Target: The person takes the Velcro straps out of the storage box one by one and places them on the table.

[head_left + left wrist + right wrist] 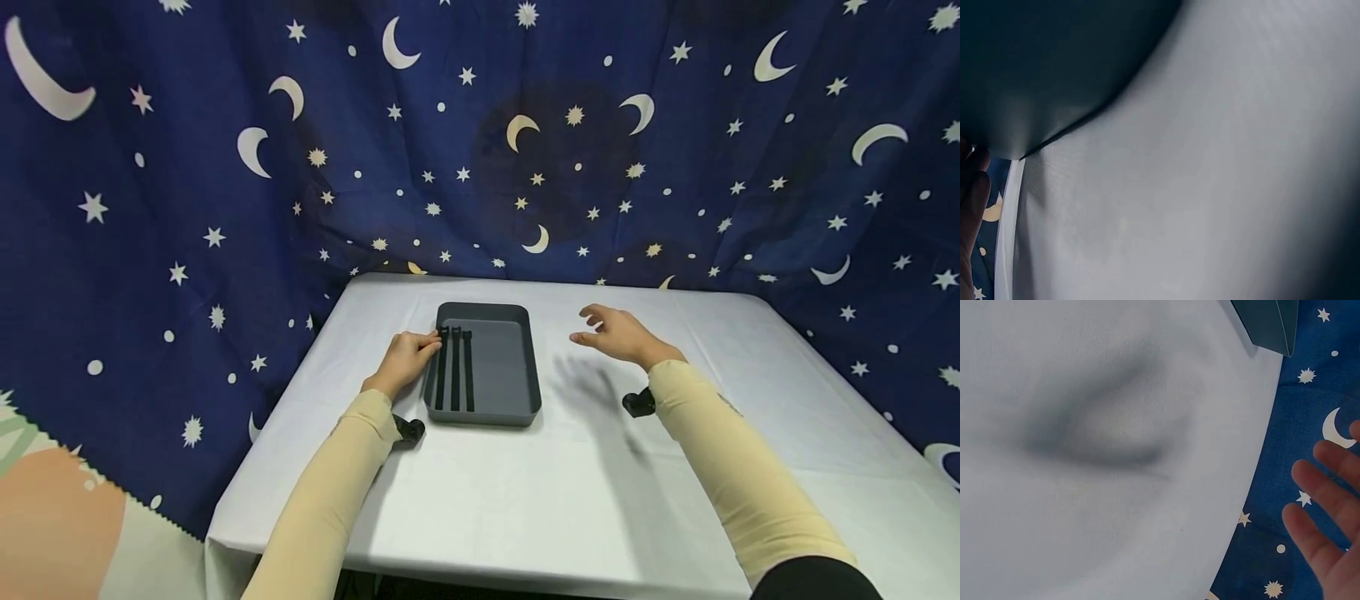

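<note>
A dark grey rectangular tray [501,367] lies on the table, and three black straps [455,371] with wider upper ends rest side by side along its left part. My left hand [402,360] is at the tray's left rim, its fingers and thumb pinching the rim beside the upper end of the leftmost strap. In the left wrist view its fingers [974,200] show only at the left edge, under the tray's dark wall [1054,69]. To the right of the tray, my right hand [618,333] hovers above the table with fingers parted and relaxed, holding nothing.
A white cloth [480,500] covers the table. Behind it hangs a dark blue curtain [480,125] with moons and stars. A tray corner [1269,325] appears at the top of the right wrist view. Black wrist-worn devices [640,403] sit under both wrists.
</note>
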The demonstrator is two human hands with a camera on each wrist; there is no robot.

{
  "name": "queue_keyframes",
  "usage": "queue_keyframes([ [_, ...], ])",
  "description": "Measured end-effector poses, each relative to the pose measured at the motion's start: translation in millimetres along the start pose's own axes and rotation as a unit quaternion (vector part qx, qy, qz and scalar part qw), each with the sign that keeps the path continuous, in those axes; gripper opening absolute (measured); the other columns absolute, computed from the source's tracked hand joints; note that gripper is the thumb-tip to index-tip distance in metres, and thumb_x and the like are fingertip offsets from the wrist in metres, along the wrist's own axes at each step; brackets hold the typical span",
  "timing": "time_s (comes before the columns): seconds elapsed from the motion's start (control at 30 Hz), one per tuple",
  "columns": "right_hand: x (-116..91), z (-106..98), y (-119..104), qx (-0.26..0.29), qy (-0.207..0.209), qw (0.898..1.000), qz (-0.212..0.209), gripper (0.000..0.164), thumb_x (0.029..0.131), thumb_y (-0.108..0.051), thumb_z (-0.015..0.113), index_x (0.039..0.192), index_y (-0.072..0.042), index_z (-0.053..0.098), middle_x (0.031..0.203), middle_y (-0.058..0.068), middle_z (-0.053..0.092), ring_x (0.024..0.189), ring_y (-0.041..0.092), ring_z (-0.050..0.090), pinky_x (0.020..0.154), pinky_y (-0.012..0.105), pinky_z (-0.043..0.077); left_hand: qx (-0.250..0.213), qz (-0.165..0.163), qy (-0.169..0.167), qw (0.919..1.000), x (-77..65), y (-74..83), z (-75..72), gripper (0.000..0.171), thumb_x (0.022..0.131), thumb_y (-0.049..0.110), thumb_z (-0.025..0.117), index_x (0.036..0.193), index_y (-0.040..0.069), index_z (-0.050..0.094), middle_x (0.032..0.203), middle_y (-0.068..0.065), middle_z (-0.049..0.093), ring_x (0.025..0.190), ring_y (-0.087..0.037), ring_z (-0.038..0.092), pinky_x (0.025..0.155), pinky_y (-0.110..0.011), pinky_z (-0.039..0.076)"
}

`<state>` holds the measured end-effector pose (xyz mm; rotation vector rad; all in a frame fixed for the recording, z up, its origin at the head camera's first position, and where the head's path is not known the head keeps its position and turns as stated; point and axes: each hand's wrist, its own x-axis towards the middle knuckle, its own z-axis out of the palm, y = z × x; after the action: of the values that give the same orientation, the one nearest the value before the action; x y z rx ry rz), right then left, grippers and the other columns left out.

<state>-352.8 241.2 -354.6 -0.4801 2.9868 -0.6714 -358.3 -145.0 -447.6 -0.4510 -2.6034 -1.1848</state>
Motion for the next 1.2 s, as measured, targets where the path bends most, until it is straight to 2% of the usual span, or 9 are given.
queue_keyframes([
  [0.3, 0.7, 7.4, -1.4, 0.017, 0.012, 1.0, -0.006, 0.058, 0.095, -0.039, 0.067, 0.137, -0.002, 0.054, 0.129, 0.026, 0.062, 0.114, 0.04, 0.064, 0.093, 0.053, 0.055, -0.009, -0.004, -0.013, 0.9999, -1.0, 3.3, 6.3, 0.027, 0.098, 0.014, 0.065, 0.12, -0.002, 0.071, 0.132, -0.014, 0.065, 0.126, -0.03, 0.061, 0.112, -0.043, 0.046],
  [0.57, 2.4, 10.4, -3.7, 0.016, 0.023, 1.0, -0.014, 0.058, 0.092, -0.035, 0.07, 0.136, 0.0, 0.055, 0.127, 0.027, 0.064, 0.111, 0.04, 0.066, 0.093, 0.053, 0.055, -0.005, 0.003, -0.002, 1.0, 0.2, 4.3, 9.0, 0.025, 0.098, 0.013, 0.065, 0.117, -0.001, 0.072, 0.129, -0.013, 0.066, 0.124, -0.029, 0.063, 0.112, -0.041, 0.047],
  [0.73, 3.8, 11.0, -8.6, 0.02, 0.024, 0.999, -0.014, 0.058, 0.091, -0.034, 0.071, 0.135, 0.0, 0.056, 0.126, 0.027, 0.065, 0.111, 0.039, 0.067, 0.094, 0.052, 0.055, -0.007, 0.011, 0.004, 0.9999, 0.8, 6.2, 8.8, 0.025, 0.097, 0.013, 0.065, 0.116, -0.003, 0.072, 0.128, -0.014, 0.067, 0.123, -0.029, 0.064, 0.112, -0.042, 0.047],
  [1.2, 14.7, 23.7, -29.0, 0.053, 0.035, 0.998, -0.03, 0.055, 0.089, -0.028, 0.075, 0.132, 0.003, 0.06, 0.122, 0.026, 0.067, 0.11, 0.038, 0.068, 0.094, 0.05, 0.057, 0.003, 0.0, 0.002, 1.0, 2.3, 10.0, 14.1, 0.026, 0.098, 0.014, 0.065, 0.117, -0.001, 0.073, 0.129, -0.013, 0.067, 0.124, -0.028, 0.064, 0.111, -0.04, 0.047],
])
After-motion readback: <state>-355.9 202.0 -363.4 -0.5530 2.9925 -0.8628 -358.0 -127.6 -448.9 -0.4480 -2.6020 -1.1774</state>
